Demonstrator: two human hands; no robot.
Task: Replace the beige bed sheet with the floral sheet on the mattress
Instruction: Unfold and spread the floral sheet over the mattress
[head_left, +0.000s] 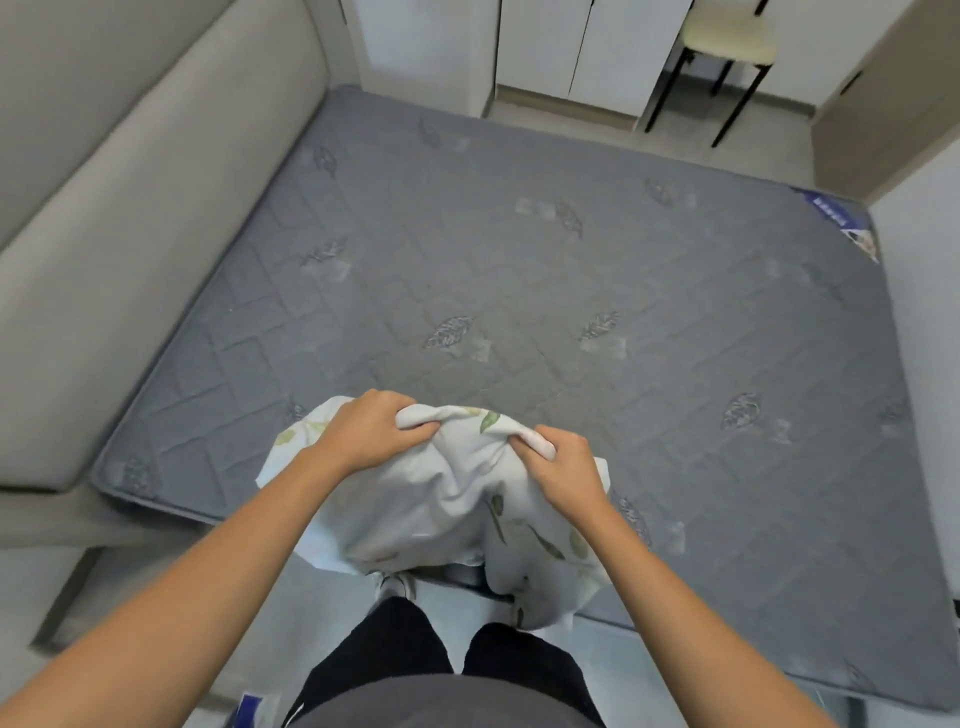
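You have the floral sheet (457, 499) bunched up at the near edge of the bare grey mattress (519, 270), with your left hand (371, 434) and right hand (563, 465) each curled tight round a rolled fold along its top. It's soft, light cloth and will sag wherever you let go — the loose bulk already hangs past the mattress edge toward your legs. Judging by that, work your fingers along the fold until you find a hem or corner (none shows yet), then spread from there — the beige sheet isn't in view.
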